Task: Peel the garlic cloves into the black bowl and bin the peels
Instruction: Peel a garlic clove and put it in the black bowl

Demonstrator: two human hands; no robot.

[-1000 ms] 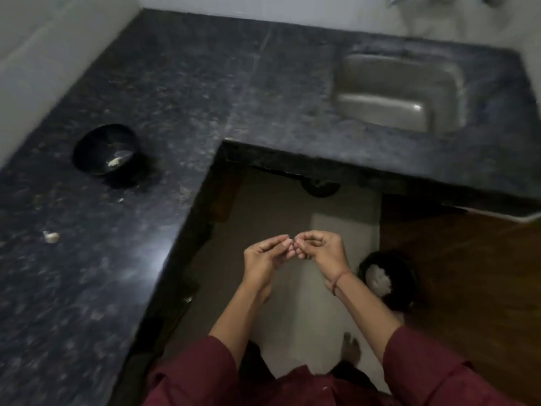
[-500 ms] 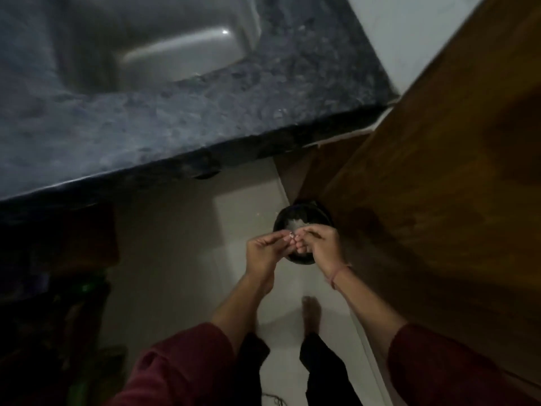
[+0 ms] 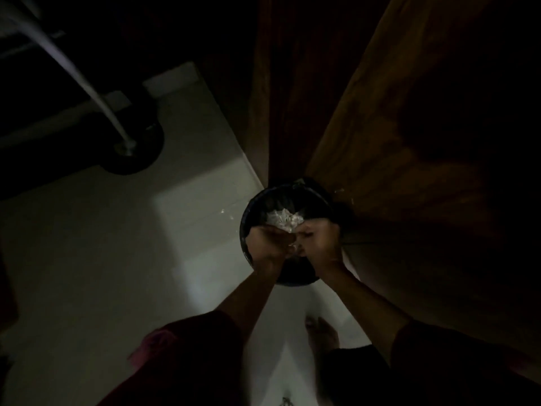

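**Both hands over the bin**

We hold both hands close together above the round black bin (image 3: pixel 280 187), which stands on the pale floor (image 3: pixel 117 259) against a brown wooden panel (image 3: pixel 409 142). The left hand (image 3: pixel 268 240) and the right hand (image 3: pixel 317 238) meet at the fingertips over the near half of the bin's opening, and the fingers of both are curled inward. A small pale glint shows where the fingertips meet, but the light is too dim for us to tell whether either hand pinches anything or what that speck is.

Inside the bin, just beyond our knuckles, lies a heap of whitish peels (image 3: pixel 282 219). A few pale flecks lie on the floor just left of the bin.

Our dark red sleeves (image 3: pixel 190 347) reach to the forearms, and a bare foot (image 3: pixel 322 332) stands on the floor below the right forearm. At the upper left, a pale pipe (image 3: pixel 87 83) slants down to a dark round fitting.
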